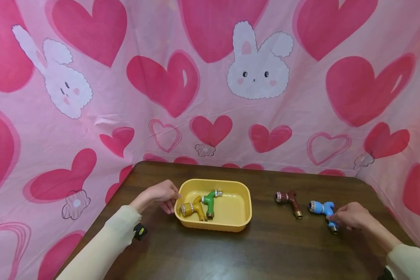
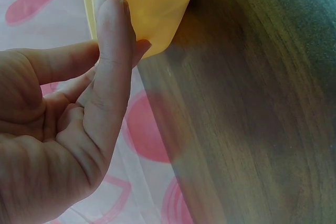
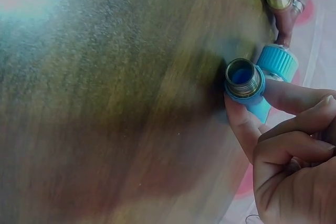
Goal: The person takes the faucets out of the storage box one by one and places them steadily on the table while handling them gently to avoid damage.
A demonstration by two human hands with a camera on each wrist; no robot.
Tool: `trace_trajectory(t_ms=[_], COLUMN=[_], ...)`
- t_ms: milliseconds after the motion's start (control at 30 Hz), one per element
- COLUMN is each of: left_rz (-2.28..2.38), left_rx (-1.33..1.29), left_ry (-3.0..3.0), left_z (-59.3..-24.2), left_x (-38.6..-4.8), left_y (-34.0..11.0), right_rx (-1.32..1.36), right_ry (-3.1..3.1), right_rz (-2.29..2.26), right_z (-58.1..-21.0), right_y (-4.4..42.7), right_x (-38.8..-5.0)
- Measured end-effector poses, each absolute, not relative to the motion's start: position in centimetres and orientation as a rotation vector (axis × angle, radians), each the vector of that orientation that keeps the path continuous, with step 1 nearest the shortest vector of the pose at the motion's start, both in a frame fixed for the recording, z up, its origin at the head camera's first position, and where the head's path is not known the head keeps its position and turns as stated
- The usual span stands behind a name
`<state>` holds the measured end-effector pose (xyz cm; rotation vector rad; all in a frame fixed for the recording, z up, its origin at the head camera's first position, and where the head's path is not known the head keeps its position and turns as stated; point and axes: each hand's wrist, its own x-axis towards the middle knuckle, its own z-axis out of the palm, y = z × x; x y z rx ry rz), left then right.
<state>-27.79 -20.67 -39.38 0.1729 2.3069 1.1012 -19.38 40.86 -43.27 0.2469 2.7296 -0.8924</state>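
A yellow basin (image 1: 232,224) stands on the table, with a yellow faucet (image 1: 196,209) and a green faucet (image 1: 209,202) lying in its left half. The left hand (image 1: 162,195) holds the basin's left rim between thumb and fingers; the left wrist view shows this hand (image 2: 89,103) at the basin wall (image 2: 152,9). At the right, the right hand (image 1: 353,217) pinches a blue faucet (image 1: 326,210). In the right wrist view the thumb and a finger of that hand (image 3: 294,140) lie on either side of the blue faucet's threaded end (image 3: 244,80).
A dark red faucet (image 1: 289,200) lies between the basin and the blue faucet, seen also at the top of the right wrist view (image 3: 284,22). Behind the brown wooden table (image 1: 196,256) hangs a pink cloth (image 1: 210,105) with hearts and rabbits.
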Motion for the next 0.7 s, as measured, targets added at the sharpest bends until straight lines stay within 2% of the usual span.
trace_trajectory(t_ms=[700], left_rz=[1.104], left_rx=[0.163], left_ry=[2.307], left_z=[-39.35], left_x=[-27.83], left_y=[-20.6], right_rx=[0.23], right_ry=[2.695], right_rz=[-0.969], right_z=[-42.82], right_y=[41.38], right_x=[-20.06])
